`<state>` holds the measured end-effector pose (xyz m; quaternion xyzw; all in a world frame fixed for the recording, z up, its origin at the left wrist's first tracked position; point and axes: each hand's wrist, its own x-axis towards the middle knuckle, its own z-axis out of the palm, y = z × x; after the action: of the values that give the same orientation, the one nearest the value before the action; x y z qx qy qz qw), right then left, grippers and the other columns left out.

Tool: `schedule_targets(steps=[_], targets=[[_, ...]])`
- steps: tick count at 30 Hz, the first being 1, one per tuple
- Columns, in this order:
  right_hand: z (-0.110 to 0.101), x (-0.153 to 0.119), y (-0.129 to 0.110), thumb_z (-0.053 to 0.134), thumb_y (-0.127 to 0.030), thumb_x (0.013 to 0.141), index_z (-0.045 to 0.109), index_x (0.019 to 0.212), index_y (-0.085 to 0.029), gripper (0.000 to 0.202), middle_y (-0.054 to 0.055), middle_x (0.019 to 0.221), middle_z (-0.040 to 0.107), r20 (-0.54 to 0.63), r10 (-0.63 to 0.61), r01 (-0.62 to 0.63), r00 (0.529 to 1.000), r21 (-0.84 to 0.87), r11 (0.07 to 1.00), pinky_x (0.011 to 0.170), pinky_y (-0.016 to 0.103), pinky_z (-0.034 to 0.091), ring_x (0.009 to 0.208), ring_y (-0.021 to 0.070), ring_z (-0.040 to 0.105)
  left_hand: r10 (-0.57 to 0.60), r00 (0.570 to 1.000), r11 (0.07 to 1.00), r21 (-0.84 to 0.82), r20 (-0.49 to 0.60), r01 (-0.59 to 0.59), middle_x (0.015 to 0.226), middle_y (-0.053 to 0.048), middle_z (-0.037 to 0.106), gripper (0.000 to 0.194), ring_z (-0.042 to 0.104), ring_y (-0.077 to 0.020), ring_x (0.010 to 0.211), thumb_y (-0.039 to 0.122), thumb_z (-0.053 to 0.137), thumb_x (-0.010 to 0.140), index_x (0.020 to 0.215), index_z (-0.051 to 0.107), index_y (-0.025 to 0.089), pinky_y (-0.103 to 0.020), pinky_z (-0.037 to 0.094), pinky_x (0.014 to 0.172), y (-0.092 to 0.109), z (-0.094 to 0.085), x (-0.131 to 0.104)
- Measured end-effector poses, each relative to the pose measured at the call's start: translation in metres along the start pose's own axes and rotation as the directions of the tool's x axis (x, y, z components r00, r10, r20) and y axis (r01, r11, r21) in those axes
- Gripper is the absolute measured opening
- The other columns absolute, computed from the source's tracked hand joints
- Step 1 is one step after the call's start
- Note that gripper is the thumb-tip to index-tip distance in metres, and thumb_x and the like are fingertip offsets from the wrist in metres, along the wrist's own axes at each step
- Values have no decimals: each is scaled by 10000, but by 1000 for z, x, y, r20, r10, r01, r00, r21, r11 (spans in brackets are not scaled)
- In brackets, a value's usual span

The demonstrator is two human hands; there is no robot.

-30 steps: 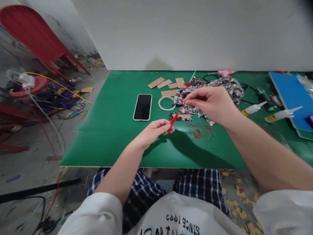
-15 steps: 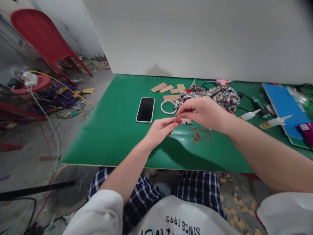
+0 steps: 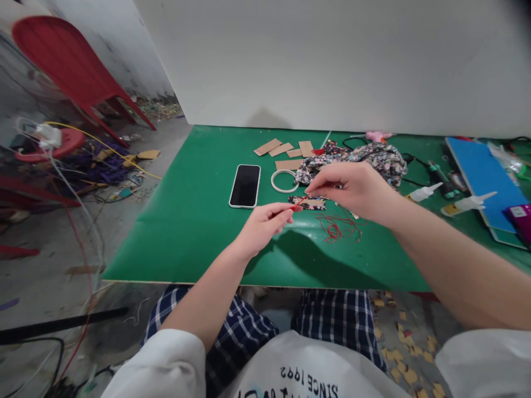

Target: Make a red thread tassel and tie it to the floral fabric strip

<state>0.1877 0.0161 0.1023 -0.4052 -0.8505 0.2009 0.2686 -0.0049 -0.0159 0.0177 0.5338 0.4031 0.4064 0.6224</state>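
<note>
My left hand [image 3: 267,225] and my right hand [image 3: 352,189] are close together above the middle of the green table. A short length of red thread [image 3: 301,201] stretches between their fingertips. Both hands are closed in a pinch, each on one end of it. Just behind the thread lies a flat strip of cardboard [image 3: 314,203] edged with dark floral fabric, partly hidden by my fingers. A loose tangle of red threads [image 3: 337,229] rests on the table below my right hand.
On the green table [image 3: 178,243] are a phone [image 3: 245,186], a white ring [image 3: 284,181], several cardboard pieces [image 3: 289,165] and bunched floral fabric [image 3: 379,163]. To the right lie glue bottles [image 3: 464,205] and a blue board [image 3: 483,185]. A white panel [image 3: 311,66] stands behind.
My hands have drawn apart, the left toward lower left and the right slightly to the right. The red thread between them and the fabric-edged cardboard now show more.
</note>
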Motion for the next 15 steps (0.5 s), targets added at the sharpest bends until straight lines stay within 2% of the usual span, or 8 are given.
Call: schedule_targets(steps=[3, 8, 12, 15], targets=[[0, -3, 0, 598, -232, 763, 705, 765, -240, 107, 10, 758, 683, 17, -14, 13, 1000, 38, 999, 642, 299, 455, 704, 153, 603, -32, 999, 999, 3, -3, 32, 636, 23, 503, 214, 267, -29, 443, 320, 574, 791, 915, 681, 182, -206, 165, 406, 5, -1, -4], [2, -7, -3, 565, -195, 788, 693, 779, -238, 135, 8, 774, 684, -3, -64, 64, 998, 6, 998, 665, 286, 470, 717, 145, 610, -16, 999, 1000, -15, -28, 16, 534, 45, 401, 256, 228, -44, 427, 394, 531, 815, 849, 693, 199, -219, 131, 398, 12, -1, -8], [1, -10, -9, 553, -188, 802, 674, 767, -231, 132, 2, 760, 683, -44, -135, 131, 990, -93, 987, 660, 274, 487, 713, 138, 616, 153, 982, 980, 143, -112, -136, 534, 37, 493, 269, 283, -47, 423, 385, 514, 830, 846, 693, 185, -210, 245, 417, 15, 2, -13], [-1, -16, -17, 535, -175, 818, 661, 777, -213, 137, 13, 779, 681, -94, -214, 197, 972, -162, 967, 679, 267, 499, 747, 134, 624, 357, 921, 883, 379, -158, -277, 592, 17, 582, 207, 382, -55, 457, 313, 543, 816, 850, 687, 169, -200, 332, 461, 20, 5, -21]])
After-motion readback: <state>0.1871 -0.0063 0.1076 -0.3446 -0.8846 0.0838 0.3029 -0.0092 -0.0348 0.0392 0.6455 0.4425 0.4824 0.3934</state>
